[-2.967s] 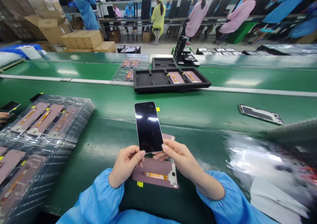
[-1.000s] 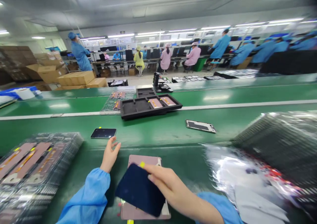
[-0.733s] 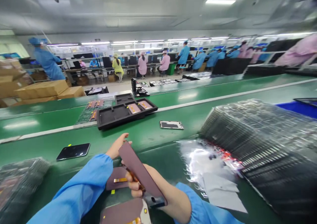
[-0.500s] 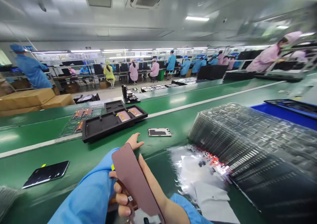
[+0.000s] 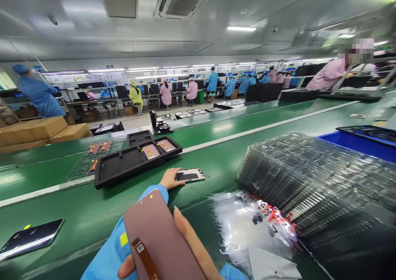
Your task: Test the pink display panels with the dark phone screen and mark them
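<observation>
My right hand [image 5: 198, 247] grips a phone display panel [image 5: 163, 234] close to the camera, thumb along its right edge and a fingertip showing at the left. The panel's mauve back faces me, with a brown flex cable and a yellow tab. Behind it, my left arm in a blue sleeve stretches forward over the green belt. My left hand [image 5: 169, 179] pinches the left end of a phone frame [image 5: 191, 174], which lies flat with its pale, dark-patched inside up. Part of the left forearm is hidden by the panel.
Beyond my left hand sits a black foam tray [image 5: 114, 168] holding two mauve panels. Clear plastic trays [image 5: 297, 168] are stacked at right, beside plastic film pieces [image 5: 247, 226] and a blue bin [image 5: 334, 141]. A dark glossy phone [image 5: 32, 238] lies at left. Co-workers sit and stand farther back.
My left hand has moved from beside the phone frame onto its left end. The display panel has turned and come closer, showing its flex cable. The view has shifted slightly.
</observation>
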Demonstrator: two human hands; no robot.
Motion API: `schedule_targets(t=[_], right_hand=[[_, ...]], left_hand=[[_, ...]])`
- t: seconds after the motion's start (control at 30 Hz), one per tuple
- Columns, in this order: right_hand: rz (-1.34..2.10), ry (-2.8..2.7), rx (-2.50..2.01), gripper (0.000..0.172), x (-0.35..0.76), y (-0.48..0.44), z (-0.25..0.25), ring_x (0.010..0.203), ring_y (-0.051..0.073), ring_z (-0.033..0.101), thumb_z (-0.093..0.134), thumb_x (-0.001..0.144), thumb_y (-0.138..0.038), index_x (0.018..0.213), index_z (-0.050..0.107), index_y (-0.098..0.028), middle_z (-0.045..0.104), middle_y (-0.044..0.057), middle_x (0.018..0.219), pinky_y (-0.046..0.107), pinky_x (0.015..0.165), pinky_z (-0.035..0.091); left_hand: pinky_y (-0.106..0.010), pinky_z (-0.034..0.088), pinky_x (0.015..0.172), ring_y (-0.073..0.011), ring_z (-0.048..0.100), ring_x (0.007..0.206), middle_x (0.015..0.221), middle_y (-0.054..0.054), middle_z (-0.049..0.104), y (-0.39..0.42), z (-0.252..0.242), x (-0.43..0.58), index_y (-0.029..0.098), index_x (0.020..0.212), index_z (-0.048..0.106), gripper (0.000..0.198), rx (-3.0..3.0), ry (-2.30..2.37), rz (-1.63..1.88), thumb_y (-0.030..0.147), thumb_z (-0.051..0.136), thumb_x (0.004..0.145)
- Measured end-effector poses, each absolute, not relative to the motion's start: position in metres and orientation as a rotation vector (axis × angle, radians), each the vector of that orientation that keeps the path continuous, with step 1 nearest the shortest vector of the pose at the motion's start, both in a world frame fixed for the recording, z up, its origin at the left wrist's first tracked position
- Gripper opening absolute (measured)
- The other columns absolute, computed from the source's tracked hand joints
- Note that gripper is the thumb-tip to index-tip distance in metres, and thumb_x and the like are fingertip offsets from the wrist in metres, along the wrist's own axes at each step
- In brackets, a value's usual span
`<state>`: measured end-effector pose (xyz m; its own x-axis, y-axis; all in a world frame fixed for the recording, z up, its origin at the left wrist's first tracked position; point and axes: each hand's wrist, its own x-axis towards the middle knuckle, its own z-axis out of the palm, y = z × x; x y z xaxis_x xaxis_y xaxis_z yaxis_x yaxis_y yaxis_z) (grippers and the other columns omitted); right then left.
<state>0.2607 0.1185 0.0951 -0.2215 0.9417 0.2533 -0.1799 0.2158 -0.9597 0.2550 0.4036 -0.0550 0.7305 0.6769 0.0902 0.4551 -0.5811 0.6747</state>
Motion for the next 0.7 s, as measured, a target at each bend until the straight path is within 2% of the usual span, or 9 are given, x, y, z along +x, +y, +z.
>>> schedule_targets(t=[0.13,0.23,0.33,0.43,0.47,0.53,0.63,0.7], right_hand=[[1.937,-1.096,-0.409,0.093,0.257,0.115,0.096,0.063,0.020,0.067,0.014,0.078,-0.085,0.107,0.067,-0.014,0.071,0.010,0.082,0.034,0.065,0.055],[2.106,-0.878,-0.330,0.094,0.256,0.111,0.097,0.060,0.015,0.065,0.029,0.072,-0.090,0.106,0.067,-0.011,0.071,0.010,0.082,0.026,0.060,0.050],[2.047,-0.782,-0.427,0.083,0.256,0.106,0.099,0.065,0.016,0.067,0.042,0.076,-0.083,0.108,0.067,-0.011,0.071,0.011,0.087,0.024,0.058,0.048],[1.918,-0.743,-0.480,0.066,0.252,0.100,0.100,0.076,0.019,0.069,0.055,0.078,-0.072,0.111,0.067,-0.016,0.071,0.012,0.099,0.030,0.071,0.052],[1.863,-0.755,-0.498,0.062,0.251,0.098,0.100,0.081,0.021,0.069,0.062,0.076,-0.068,0.113,0.065,-0.018,0.071,0.012,0.104,0.034,0.077,0.053],[1.746,-0.817,-0.572,0.060,0.248,0.097,0.097,0.091,0.025,0.069,0.071,0.073,-0.059,0.118,0.062,-0.022,0.068,0.013,0.115,0.041,0.085,0.052],[1.525,-1.024,-0.691,0.070,0.244,0.099,0.088,0.107,0.028,0.064,0.077,0.070,-0.057,0.129,0.055,-0.026,0.060,0.014,0.128,0.045,0.091,0.052],[1.378,-1.220,-0.740,0.078,0.241,0.101,0.080,0.114,0.029,0.061,0.078,0.068,-0.059,0.134,0.051,-0.027,0.058,0.015,0.132,0.045,0.096,0.050]], left_hand=[[-0.045,0.036,0.108,-0.0333,0.051,0.119,0.125,-0.013,0.056,0.387,-0.041,0.211,0.019,0.131,0.054,0.085,2.144,0.906,0.611,0.043,0.084,0.056],[-0.045,0.041,0.103,-0.0303,0.057,0.111,0.117,-0.011,0.058,0.370,-0.026,0.166,0.019,0.135,0.048,0.084,1.958,0.986,0.768,0.042,0.081,0.062],[-0.044,0.050,0.092,-0.0259,0.063,0.101,0.113,-0.011,0.058,0.342,-0.008,0.115,0.020,0.142,0.035,0.081,1.718,1.041,0.913,0.047,0.071,0.075],[-0.041,0.055,0.083,-0.0252,0.066,0.101,0.119,-0.012,0.057,0.299,0.010,0.063,0.026,0.147,0.022,0.083,1.506,1.041,1.003,0.052,0.065,0.080],[-0.041,0.055,0.084,-0.0262,0.066,0.104,0.122,-0.013,0.056,0.281,0.015,0.048,0.027,0.147,0.023,0.085,1.438,1.018,1.025,0.053,0.067,0.079],[-0.042,0.053,0.090,-0.0298,0.062,0.113,0.129,-0.013,0.056,0.244,0.024,0.020,0.028,0.143,0.034,0.084,1.261,0.923,1.053,0.051,0.074,0.072],[-0.043,0.048,0.099,-0.0344,0.054,0.124,0.135,-0.012,0.057,0.190,0.029,-0.011,0.028,0.133,0.049,0.079,1.055,0.779,1.046,0.045,0.084,0.064],[-0.044,0.044,0.103,-0.0351,0.049,0.128,0.137,-0.011,0.056,0.162,0.027,-0.023,0.031,0.134,0.050,0.082,1.025,0.712,1.052,0.043,0.086,0.061]])
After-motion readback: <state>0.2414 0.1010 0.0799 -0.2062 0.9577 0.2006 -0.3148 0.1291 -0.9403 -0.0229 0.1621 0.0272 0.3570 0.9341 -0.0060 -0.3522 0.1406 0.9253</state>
